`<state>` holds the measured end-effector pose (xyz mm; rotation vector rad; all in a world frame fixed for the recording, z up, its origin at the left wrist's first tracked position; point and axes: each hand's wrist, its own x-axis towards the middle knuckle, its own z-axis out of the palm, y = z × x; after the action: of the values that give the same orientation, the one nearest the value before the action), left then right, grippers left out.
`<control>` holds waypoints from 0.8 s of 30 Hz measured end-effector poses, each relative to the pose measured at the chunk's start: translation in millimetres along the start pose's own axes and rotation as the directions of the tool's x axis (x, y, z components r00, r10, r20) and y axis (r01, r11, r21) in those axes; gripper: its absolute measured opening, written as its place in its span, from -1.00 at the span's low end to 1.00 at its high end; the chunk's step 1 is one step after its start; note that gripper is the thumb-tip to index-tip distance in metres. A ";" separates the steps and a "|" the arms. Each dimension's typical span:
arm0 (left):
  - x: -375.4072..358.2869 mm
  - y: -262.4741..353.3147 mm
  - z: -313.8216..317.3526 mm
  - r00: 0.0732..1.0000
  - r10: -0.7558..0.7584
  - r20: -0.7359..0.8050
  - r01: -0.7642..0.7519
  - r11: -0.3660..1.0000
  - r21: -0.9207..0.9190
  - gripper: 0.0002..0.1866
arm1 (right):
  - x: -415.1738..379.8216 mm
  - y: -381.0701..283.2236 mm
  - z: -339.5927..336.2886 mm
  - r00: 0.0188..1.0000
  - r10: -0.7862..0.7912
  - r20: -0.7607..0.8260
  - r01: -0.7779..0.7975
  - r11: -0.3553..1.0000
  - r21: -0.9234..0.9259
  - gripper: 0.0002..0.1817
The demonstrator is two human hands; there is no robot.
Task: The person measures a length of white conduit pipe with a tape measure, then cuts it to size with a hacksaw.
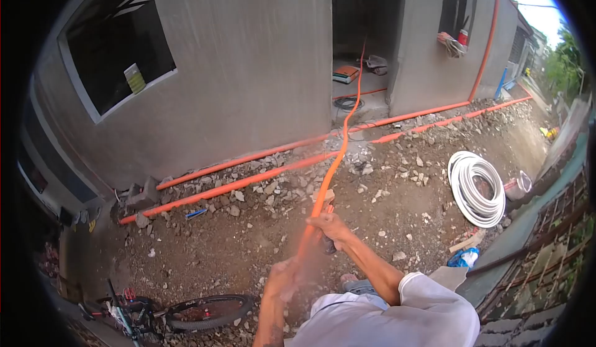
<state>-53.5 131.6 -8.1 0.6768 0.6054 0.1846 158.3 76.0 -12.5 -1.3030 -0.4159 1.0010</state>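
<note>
A long, bendy orange pipe [335,165] runs from the dark doorway out over the rubble to my hands. My left hand [282,278] is closed around its near part, low in the view, where the picture is blurred. Farther up the pipe, my right hand [330,230] is closed with the fingers against it. Something dark shows under the right hand, and a short orange piece sticks out above it; I cannot make out what these are.
Two orange pipes [248,182] lie along the wall's foot. A white hose coil [457,182] rests at right near a blue plastic bag [464,257]. A bicycle [208,313] lies at lower left. Broken stones [270,187] cover the dirt. A coiled dark cable [346,103] sits in the doorway.
</note>
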 end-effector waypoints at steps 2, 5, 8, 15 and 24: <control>10.3 -8.8 2.2 0.999 0.040 -0.011 -0.040 0.999 0.003 -0.69 | -3.3 3.5 -11.9 0.998 0.065 0.011 -0.066 0.997 0.043 -0.69; 22.5 -27.5 -12.0 0.998 0.024 -0.062 -0.013 0.984 0.180 -0.72 | 0.2 38.5 -32.2 0.997 0.055 -0.054 -0.048 0.991 0.122 -0.70; 17.5 -31.6 -10.8 0.996 -0.068 -0.063 0.085 0.937 0.339 -0.77 | 15.4 57.0 -63.5 0.995 0.048 -0.093 -0.034 0.989 0.146 -0.70; -132.4 37.0 57.1 0.910 0.415 -0.017 -0.220 0.517 0.827 -0.77 | 72.5 55.5 -130.5 0.983 0.031 -0.181 -0.005 0.990 0.144 -0.71; -80.1 23.4 0.9 0.794 0.592 -0.139 -0.326 0.608 0.724 -0.33 | 97.5 4.6 -60.2 0.986 0.128 -0.107 -0.091 0.950 0.300 -0.74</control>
<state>-117.4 121.2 44.5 1.5498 0.8582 0.6249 254.6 117.4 -58.9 -1.1195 -0.0929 1.0245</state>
